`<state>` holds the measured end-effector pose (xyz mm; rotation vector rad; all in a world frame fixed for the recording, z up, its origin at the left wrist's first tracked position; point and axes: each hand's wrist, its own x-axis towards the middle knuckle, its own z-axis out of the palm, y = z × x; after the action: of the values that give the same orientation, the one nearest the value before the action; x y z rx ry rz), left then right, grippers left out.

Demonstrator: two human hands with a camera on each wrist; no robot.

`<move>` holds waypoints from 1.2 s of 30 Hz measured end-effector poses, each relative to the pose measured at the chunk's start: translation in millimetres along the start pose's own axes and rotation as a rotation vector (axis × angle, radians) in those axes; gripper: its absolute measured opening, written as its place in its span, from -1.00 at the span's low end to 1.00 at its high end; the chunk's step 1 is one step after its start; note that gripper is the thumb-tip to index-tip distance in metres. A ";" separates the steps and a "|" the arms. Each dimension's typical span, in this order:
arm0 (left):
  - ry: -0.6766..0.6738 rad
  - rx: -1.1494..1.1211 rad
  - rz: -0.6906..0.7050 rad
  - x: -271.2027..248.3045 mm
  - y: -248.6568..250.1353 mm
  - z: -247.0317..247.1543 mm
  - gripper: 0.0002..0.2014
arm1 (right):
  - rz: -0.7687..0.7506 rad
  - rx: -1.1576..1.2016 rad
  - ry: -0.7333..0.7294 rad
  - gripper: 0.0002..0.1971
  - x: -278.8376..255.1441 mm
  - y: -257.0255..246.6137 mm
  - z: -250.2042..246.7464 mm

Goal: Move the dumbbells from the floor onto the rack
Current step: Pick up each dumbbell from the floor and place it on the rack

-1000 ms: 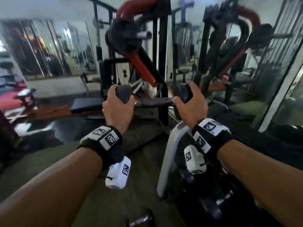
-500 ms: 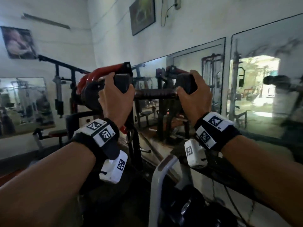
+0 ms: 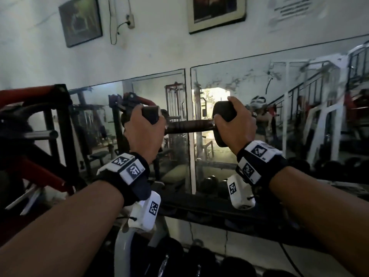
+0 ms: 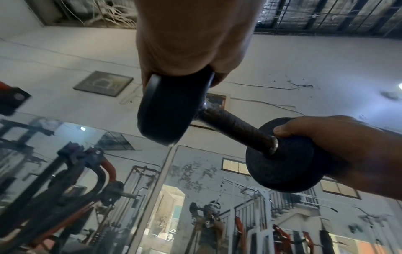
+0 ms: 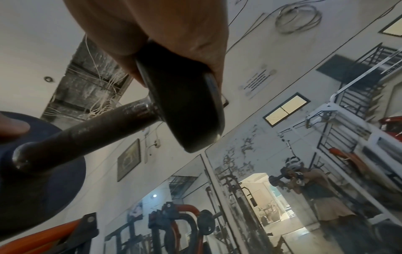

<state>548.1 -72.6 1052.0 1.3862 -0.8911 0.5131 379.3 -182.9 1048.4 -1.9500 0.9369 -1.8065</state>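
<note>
Head cam first: the black dumbbell with round end weights and a rusty brown knurled bar (image 3: 188, 126) is up in the air at about chest height, held level in front of the wall mirrors (image 3: 279, 108). The left hand (image 3: 142, 129) is wrapped over the left end weight, fingers curled around its rim, and the right hand (image 3: 233, 124) does the same on the right end weight, thumb on the inner face near the bar. Nobody's touching the bar itself. Down at the bottom edge you can make out the white-framed dumbbell rack (image 3: 119, 250) with dark round weights sitting on it, well below the held one. A red and black gym machine (image 3: 38, 120) sits off to the left, and two framed pictures (image 3: 80, 20) hang on the white wall above the mirrors. Both wrists have black straps with white marker tags.

Left wrist cam: looking up along the left hand (image 4: 191, 43), whose fingers clamp the top rim of the near weight. The dumbbell (image 4: 234, 123) runs away to the right, where the right hand (image 4: 339, 151) cups the far weight, thumb tip beside the bar joint.

Right wrist cam: same deal mirrored. The right hand (image 5: 156, 29) grips the edge of the near weight, and the dumbbell (image 5: 91, 127) angles down left to the far weight, where a fingertip of the left hand (image 5: 13, 128) presses the inner face.
</note>
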 end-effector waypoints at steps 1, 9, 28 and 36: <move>-0.013 -0.006 -0.008 -2.7 1.0 14.3 -0.64 | 0.001 -0.017 0.013 -0.49 4.2 10.2 -3.8; -0.056 -0.021 -0.102 -31.4 -7.6 154.8 -0.57 | 0.026 -0.110 -0.031 -0.49 61.6 127.3 -27.6; -0.154 0.354 -0.629 -137.7 -148.2 403.6 -0.48 | 0.187 -0.181 -0.586 -0.55 131.2 431.6 72.7; -0.175 0.360 -0.866 -172.5 -215.7 438.0 -0.36 | 0.247 -0.295 -0.742 -0.44 110.9 503.0 131.6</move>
<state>510.2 -498.8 760.5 1.9962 -0.2617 -0.1275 382.1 -649.6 793.7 -2.2832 1.1325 -0.7270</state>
